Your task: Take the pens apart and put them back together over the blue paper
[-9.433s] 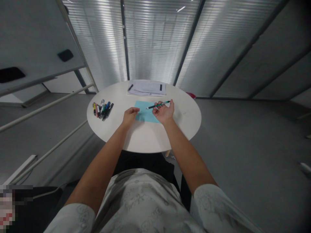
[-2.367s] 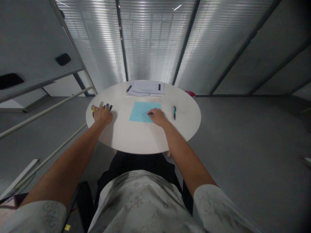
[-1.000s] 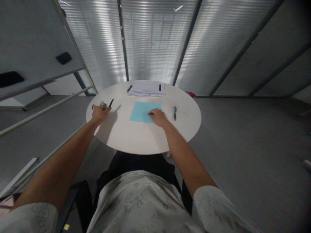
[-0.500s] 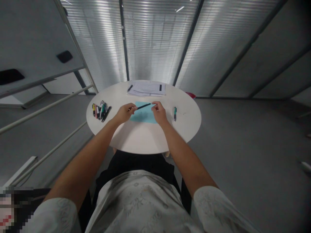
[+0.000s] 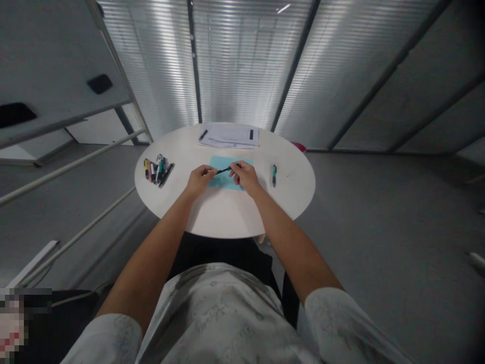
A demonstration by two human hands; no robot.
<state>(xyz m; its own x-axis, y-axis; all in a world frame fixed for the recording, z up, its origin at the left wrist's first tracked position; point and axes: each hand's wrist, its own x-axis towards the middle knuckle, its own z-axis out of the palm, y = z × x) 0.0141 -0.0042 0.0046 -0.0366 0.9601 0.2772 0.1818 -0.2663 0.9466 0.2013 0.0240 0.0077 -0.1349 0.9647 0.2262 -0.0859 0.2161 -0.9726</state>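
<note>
A slim black pen (image 5: 223, 171) is held between both hands above a light blue sheet of paper (image 5: 231, 183) on the table. My left hand (image 5: 200, 180) pinches its left end with the fingertips. The fingers of my right hand (image 5: 244, 177) are closed round its right end and partly cover it. To the right of my right hand lies a pen with a green and dark barrel (image 5: 274, 175), apart from the paper. Left of my left hand is a pile of several pens and markers (image 5: 159, 171).
The round white table (image 5: 212, 217) carries a stack of white papers (image 5: 229, 136) at its far side, with dark items on top. Metal rails (image 5: 71, 167) run along the left. Window blinds (image 5: 235, 65) rise behind. Part of another person (image 5: 11, 323) shows at lower left.
My right hand has moved from just beside the pen's right end to closing round it. My left hand has shifted slightly to the right, still holding the pen.
</note>
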